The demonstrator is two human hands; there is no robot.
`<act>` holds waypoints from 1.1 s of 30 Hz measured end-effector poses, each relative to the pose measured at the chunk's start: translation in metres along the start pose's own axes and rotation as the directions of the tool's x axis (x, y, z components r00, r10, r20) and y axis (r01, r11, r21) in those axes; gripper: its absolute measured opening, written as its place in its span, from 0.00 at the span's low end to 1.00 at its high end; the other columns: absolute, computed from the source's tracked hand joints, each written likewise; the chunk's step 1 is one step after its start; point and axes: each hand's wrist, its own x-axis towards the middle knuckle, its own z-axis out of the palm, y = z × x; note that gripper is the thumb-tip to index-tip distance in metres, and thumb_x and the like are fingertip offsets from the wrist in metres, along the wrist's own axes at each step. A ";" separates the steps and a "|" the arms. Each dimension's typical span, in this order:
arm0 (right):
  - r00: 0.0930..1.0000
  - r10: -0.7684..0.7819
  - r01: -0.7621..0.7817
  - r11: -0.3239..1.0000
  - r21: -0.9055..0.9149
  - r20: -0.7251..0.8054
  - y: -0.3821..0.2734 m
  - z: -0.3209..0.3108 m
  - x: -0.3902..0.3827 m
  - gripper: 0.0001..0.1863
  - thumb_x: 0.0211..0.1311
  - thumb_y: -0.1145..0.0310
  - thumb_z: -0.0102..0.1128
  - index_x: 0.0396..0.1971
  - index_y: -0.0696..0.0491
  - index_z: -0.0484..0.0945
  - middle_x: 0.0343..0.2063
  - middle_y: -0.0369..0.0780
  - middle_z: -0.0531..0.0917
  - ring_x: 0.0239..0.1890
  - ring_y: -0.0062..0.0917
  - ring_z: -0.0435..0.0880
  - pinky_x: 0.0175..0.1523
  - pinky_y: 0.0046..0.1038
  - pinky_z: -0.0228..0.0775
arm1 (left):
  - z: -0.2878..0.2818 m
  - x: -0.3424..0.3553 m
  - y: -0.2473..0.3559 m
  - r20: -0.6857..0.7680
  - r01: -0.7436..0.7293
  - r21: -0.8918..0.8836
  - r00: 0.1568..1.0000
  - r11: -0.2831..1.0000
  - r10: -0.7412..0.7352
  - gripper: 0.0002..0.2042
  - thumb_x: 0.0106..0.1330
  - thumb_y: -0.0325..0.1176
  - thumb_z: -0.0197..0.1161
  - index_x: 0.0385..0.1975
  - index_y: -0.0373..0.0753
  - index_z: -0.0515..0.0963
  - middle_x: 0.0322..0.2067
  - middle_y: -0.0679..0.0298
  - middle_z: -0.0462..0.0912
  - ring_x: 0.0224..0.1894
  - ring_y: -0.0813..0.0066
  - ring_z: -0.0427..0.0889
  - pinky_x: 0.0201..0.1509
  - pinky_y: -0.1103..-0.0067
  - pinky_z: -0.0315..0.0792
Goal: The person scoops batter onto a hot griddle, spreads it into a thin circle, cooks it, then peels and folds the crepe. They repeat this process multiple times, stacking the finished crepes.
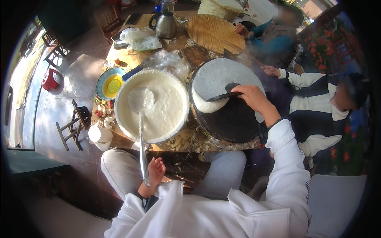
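My right hand (254, 97) is closed on a black spreader (222, 95), which lies low over the round griddle (238, 125). Thick white batter (208, 105) is gathered against the spreader on the left. A thin greyish layer of batter (226, 73) covers the far part of the griddle; the near part is bare black. My left hand (157, 169) hangs open and loosely curled above my lap. Beside it is the handle of a metal ladle (143, 139), whose bowl rests in batter inside a large pale basin (120, 123).
A blue-rimmed bowl of yellow liquid (100, 84) and a white cup (100, 135) stand left. Farther back are plastic bags (145, 43), a kettle (166, 25) and a round woven mat (212, 31). Two people sit right, one's hand (271, 71) near the griddle. Scraps litter the table.
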 end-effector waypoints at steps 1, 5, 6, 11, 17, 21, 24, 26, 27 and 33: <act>1.000 0.015 -0.015 1.000 0.016 -0.009 0.001 -0.004 -0.002 0.15 0.50 0.78 0.61 0.40 0.51 0.77 0.32 0.43 0.83 0.38 0.42 0.81 0.44 0.38 0.72 | 0.000 0.000 0.000 -0.002 0.004 0.008 1.000 1.000 -0.004 0.14 0.69 0.44 0.54 0.37 0.39 0.78 0.27 0.67 0.79 0.30 0.76 0.79 0.36 0.81 0.78; 0.992 0.038 -0.032 0.998 0.054 -0.117 -0.006 0.014 0.023 0.13 0.53 0.78 0.59 0.40 0.53 0.76 0.33 0.44 0.83 0.40 0.42 0.81 0.44 0.35 0.72 | 0.005 -0.002 -0.004 0.014 0.035 0.081 0.999 0.996 -0.036 0.12 0.68 0.42 0.55 0.38 0.41 0.77 0.27 0.69 0.78 0.30 0.75 0.78 0.37 0.80 0.76; 0.991 0.021 -0.015 0.999 0.052 -0.130 -0.009 0.024 0.029 0.13 0.53 0.78 0.58 0.41 0.54 0.76 0.33 0.45 0.83 0.40 0.43 0.81 0.44 0.34 0.72 | 0.006 -0.003 -0.006 0.009 0.047 0.104 0.999 0.994 -0.048 0.11 0.68 0.42 0.56 0.38 0.41 0.77 0.27 0.69 0.78 0.30 0.75 0.77 0.37 0.80 0.75; 0.991 -0.132 0.131 0.989 -0.074 0.002 -0.014 0.018 -0.001 0.13 0.51 0.82 0.48 0.35 0.50 0.74 0.30 0.42 0.81 0.39 0.39 0.80 0.43 0.36 0.71 | 0.012 -0.011 -0.009 0.002 0.080 0.165 0.997 0.983 -0.081 0.09 0.68 0.37 0.55 0.39 0.41 0.77 0.28 0.69 0.78 0.30 0.75 0.78 0.37 0.80 0.75; 0.975 -0.212 0.200 0.967 -0.157 -0.062 -0.003 -0.002 -0.011 0.12 0.54 0.77 0.47 0.36 0.51 0.78 0.32 0.40 0.82 0.39 0.37 0.80 0.47 0.33 0.70 | 0.021 -0.021 -0.018 -0.018 0.136 0.191 0.991 0.972 -0.135 0.07 0.66 0.34 0.57 0.38 0.40 0.76 0.27 0.68 0.77 0.29 0.74 0.76 0.36 0.79 0.74; 0.963 -0.248 0.236 0.966 -0.109 -0.106 -0.005 0.038 0.005 0.13 0.55 0.74 0.48 0.37 0.50 0.80 0.35 0.38 0.83 0.43 0.33 0.81 0.54 0.33 0.69 | 0.026 -0.022 -0.026 0.010 0.175 0.260 0.983 0.950 -0.184 0.08 0.67 0.35 0.55 0.40 0.41 0.77 0.28 0.70 0.79 0.30 0.77 0.78 0.37 0.81 0.75; 0.972 -0.234 0.230 0.968 -0.102 -0.030 0.004 0.030 -0.017 0.13 0.53 0.77 0.50 0.37 0.50 0.81 0.37 0.38 0.84 0.46 0.31 0.81 0.60 0.37 0.67 | 0.024 -0.022 -0.026 -0.018 0.149 0.261 0.989 0.954 -0.150 0.08 0.67 0.35 0.55 0.40 0.41 0.77 0.28 0.70 0.79 0.30 0.77 0.78 0.36 0.81 0.75; 0.977 -0.194 0.205 0.969 -0.139 0.089 0.015 0.004 -0.037 0.16 0.52 0.81 0.53 0.39 0.51 0.81 0.39 0.39 0.84 0.47 0.34 0.81 0.62 0.38 0.65 | 0.023 -0.024 -0.025 -0.036 0.144 0.270 0.990 0.952 -0.139 0.08 0.67 0.35 0.55 0.40 0.41 0.77 0.28 0.70 0.79 0.30 0.76 0.78 0.35 0.80 0.75; 0.976 -0.187 0.207 0.952 -0.225 0.106 0.017 -0.004 -0.039 0.13 0.53 0.77 0.50 0.36 0.50 0.81 0.36 0.36 0.84 0.46 0.29 0.81 0.61 0.38 0.66 | 0.023 -0.025 -0.024 -0.061 0.137 0.275 0.990 0.952 -0.125 0.08 0.67 0.36 0.55 0.40 0.41 0.77 0.28 0.70 0.79 0.30 0.76 0.78 0.35 0.80 0.75; 0.946 -0.318 0.306 0.940 -0.152 -0.060 0.000 0.030 -0.007 0.13 0.52 0.78 0.52 0.36 0.50 0.81 0.37 0.37 0.83 0.46 0.31 0.81 0.61 0.39 0.66 | 0.026 -0.025 -0.029 -0.005 0.145 0.281 0.989 0.949 -0.149 0.08 0.67 0.36 0.55 0.40 0.41 0.77 0.28 0.70 0.79 0.30 0.76 0.77 0.35 0.79 0.74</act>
